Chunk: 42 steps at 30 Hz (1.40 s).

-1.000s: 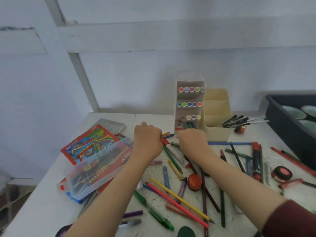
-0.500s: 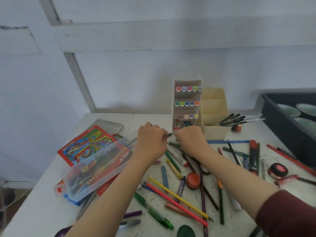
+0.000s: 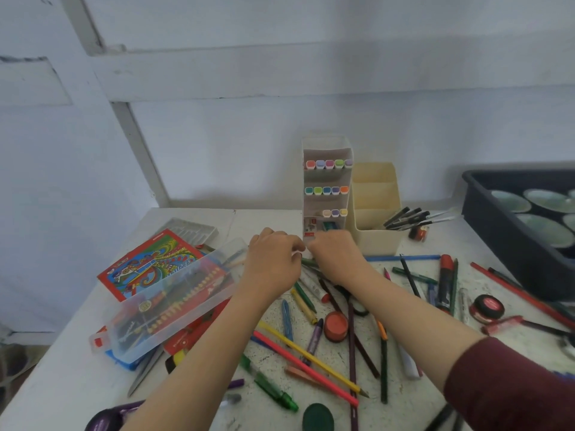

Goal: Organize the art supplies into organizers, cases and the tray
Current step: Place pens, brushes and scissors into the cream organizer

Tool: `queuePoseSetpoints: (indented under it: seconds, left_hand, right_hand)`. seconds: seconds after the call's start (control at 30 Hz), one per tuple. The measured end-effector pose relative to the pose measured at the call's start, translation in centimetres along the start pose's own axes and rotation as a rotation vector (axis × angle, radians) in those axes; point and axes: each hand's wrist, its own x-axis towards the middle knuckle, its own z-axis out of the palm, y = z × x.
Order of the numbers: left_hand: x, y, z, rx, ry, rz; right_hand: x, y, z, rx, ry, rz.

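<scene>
My left hand (image 3: 273,261) and my right hand (image 3: 337,256) meet knuckles-up at the foot of the white tiered marker organizer (image 3: 326,146). Their fingers are curled, and what they hold is hidden under them. The organizer's shelves carry rows of coloured-cap markers. A cream organizer (image 3: 378,241) stands right of it, with black pens and brushes (image 3: 407,216) leaning in. Loose pencils, crayons and pens lie below my hands, among them a yellow pencil (image 3: 311,357), a pink pencil (image 3: 306,367) and a green pen (image 3: 270,384).
A clear plastic case (image 3: 174,306) lies on a red colourful box (image 3: 149,265) at left. A black tray (image 3: 501,222) with round pots stands at far right. A red marker (image 3: 445,275), an orange pot (image 3: 336,326) and a red pot (image 3: 487,307) lie nearby.
Both hands have moved up the table and closer together, from the loose pens to the foot of the white organizer. The pencil tips that showed beside my left hand are now hidden.
</scene>
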Motion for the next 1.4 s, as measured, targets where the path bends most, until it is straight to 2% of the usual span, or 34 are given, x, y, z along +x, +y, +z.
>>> queuePoseSetpoints:
  seconds: [0.1,0.2,0.3,0.4,0.47,0.57,0.63,0.7,0.97,1.1,1.3,1.4]
  left_hand:
    - [-0.3,0.1,0.2,-0.016,0.009,0.005]
    - [-0.6,-0.3,0.5,-0.155,0.045,0.008]
    - [-1.0,-0.2,0.2,-0.313,0.074,-0.039]
    - [-1.4,0.9,-0.4,-0.455,-0.021,-0.089]
    - [-1.7,2.3,-0.6,-0.631,-0.078,-0.106]
    - [-2.2,4.4,-1.0,-0.903,-0.059,-0.124]
    - [-2.2,6.5,-0.8,-1.011,-0.061,-0.124]
    - [-2.1,8.6,-0.6,-1.019,-0.09,-0.101]
    - [-3.4,16.9,1.8,-1.002,-0.29,-0.01]
    - [-5.1,20.5,4.2,-0.999,-0.321,-0.002]
    - [-8.9,23.2,8.0,-0.648,-0.306,0.128]
    - [-10.3,23.6,9.4,-0.524,-0.365,0.123]
  right_hand:
    - [0.0,0.4,-0.4,0.051,0.011,-0.028]
    - [-0.4,0.6,-0.5,0.206,0.138,-0.016]
    - [-1.7,0.8,-1.3,0.603,0.247,0.141]
    - [-3.8,1.5,-2.8,1.159,0.221,0.313]
    - [-5.9,2.6,-3.8,1.476,0.195,0.425]
    - [-9.0,4.2,-4.5,1.674,0.112,0.502]
    - [-11.5,5.7,-4.6,1.678,0.082,0.515]
    - [-13.7,6.9,-4.4,1.653,0.1,0.502]
    - [-21.9,10.4,-3.8,1.31,0.254,0.415]
    - [-25.9,12.1,-3.1,1.207,0.189,0.457]
    - [-30.1,13.0,-0.8,1.088,-0.033,0.571]
    - [-31.0,13.0,-0.4,1.09,-0.044,0.605]
